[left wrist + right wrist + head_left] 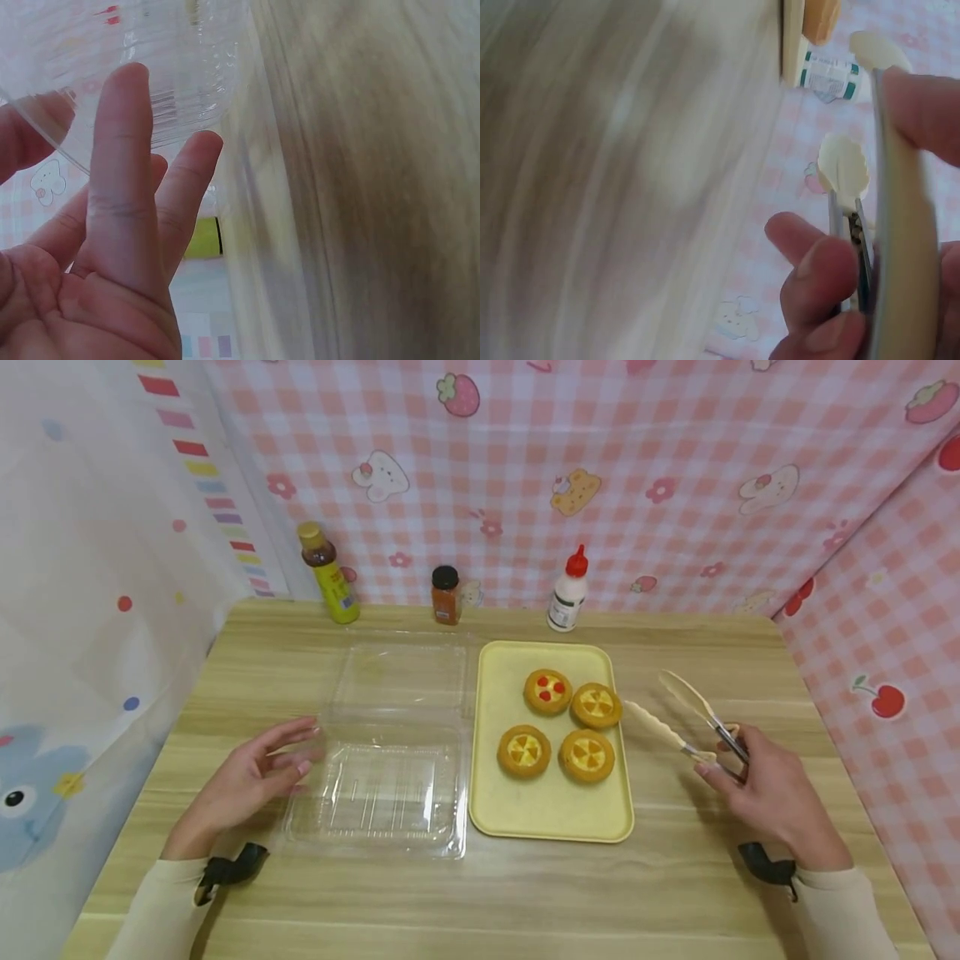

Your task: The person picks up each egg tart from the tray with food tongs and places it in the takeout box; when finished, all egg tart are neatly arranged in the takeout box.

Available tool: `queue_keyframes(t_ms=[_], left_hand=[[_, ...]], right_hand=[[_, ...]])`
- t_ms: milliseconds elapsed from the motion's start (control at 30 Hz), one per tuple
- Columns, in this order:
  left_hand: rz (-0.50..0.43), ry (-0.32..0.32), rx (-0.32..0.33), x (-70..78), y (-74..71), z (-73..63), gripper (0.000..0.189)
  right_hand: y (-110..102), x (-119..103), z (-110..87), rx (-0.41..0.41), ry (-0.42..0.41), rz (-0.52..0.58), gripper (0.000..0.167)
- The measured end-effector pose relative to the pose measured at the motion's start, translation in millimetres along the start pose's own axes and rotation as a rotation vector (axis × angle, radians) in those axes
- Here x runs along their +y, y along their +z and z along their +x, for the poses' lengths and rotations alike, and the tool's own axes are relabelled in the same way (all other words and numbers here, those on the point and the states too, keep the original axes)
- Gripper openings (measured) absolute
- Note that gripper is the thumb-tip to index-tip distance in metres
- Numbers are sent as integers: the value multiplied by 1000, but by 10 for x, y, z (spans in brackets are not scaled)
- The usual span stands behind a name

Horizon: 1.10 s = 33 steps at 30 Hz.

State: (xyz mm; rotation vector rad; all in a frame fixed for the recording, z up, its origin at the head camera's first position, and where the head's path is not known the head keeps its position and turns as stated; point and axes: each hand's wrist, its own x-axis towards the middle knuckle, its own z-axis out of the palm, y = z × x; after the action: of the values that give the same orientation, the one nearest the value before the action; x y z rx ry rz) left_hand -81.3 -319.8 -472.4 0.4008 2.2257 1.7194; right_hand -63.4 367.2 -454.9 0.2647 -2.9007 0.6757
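My right hand (776,789) grips cream-tipped tongs (686,693), their two arms spread apart and pointing toward the tray. In the right wrist view the fingers (826,270) curl round the tongs' handle part. My left hand (243,781) is at the left side of a clear plastic clamshell box (375,845), fingers loosely extended right at its rim. The box's lid (401,681) lies folded back behind it. To the right, a yellow tray (547,818) bears several toy tarts, one with red pieces (547,692) and three with orange wedges (524,752).
Along the back edge of the wooden table (525,902) stand a yellow-green bottle (335,581), a small black-capped spice jar (446,597) and a white bottle with a red nozzle (567,597). A pink checked cloth (510,452) hangs behind them.
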Motion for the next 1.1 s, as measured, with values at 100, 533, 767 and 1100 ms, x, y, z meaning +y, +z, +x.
queue_keyframes(t_ms=[100, 533, 767, 1100], left_hand=[[1, 3, -3, -11, -10, 2, 61], [8, -23, -11, -20, -14, 21, 61], [-5, -32, -19, -6, -17, 52, 62], [-14, -19, -25, -14, -16, 64, 62]], right_hand=[[-4, -64, 10, 7, -49, -13, 41], [-16, -320, -91, -91, -155, -12, 41], [1, -341, -105, -130, -177, -27, 38], [-17, -381, -142, -154, -200, -75, 46]])
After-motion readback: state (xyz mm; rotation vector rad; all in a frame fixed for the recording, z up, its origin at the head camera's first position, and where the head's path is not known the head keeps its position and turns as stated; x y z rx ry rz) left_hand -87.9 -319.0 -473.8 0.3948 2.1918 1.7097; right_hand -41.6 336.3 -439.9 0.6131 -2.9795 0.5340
